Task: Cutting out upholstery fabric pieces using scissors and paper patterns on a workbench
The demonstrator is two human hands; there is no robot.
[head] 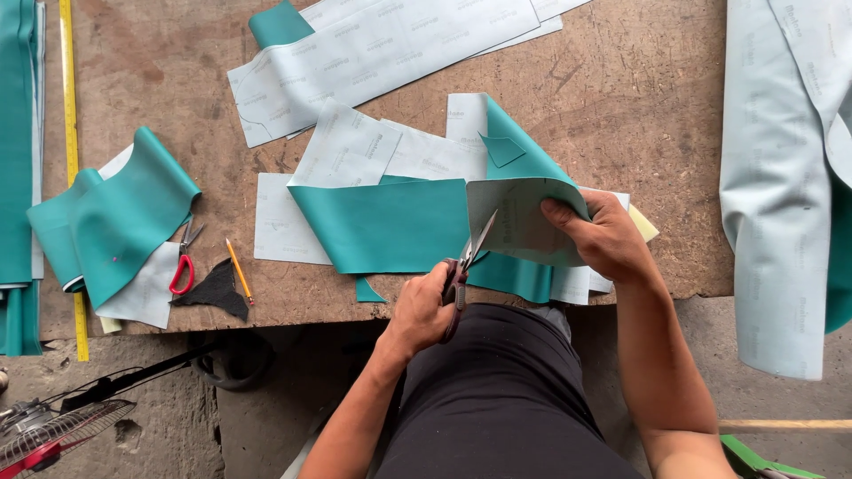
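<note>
Head view: we are mid-cut, our left hand (417, 310) gripping dark-handled scissors (466, 266), blades parted at the grey backing of a teal leatherette piece (524, 222) our right hand (603, 235) pinches above the wooden table (621, 89). Next we likely feed it steadily.

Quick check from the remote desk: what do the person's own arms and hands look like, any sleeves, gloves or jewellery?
Both arms are bare from the elbow down as far as the view shows, with no sleeves in sight. The left hand and right hand wear no gloves, and no rings, watch or wristband can be seen. The person wears black clothing over the lap.
</note>
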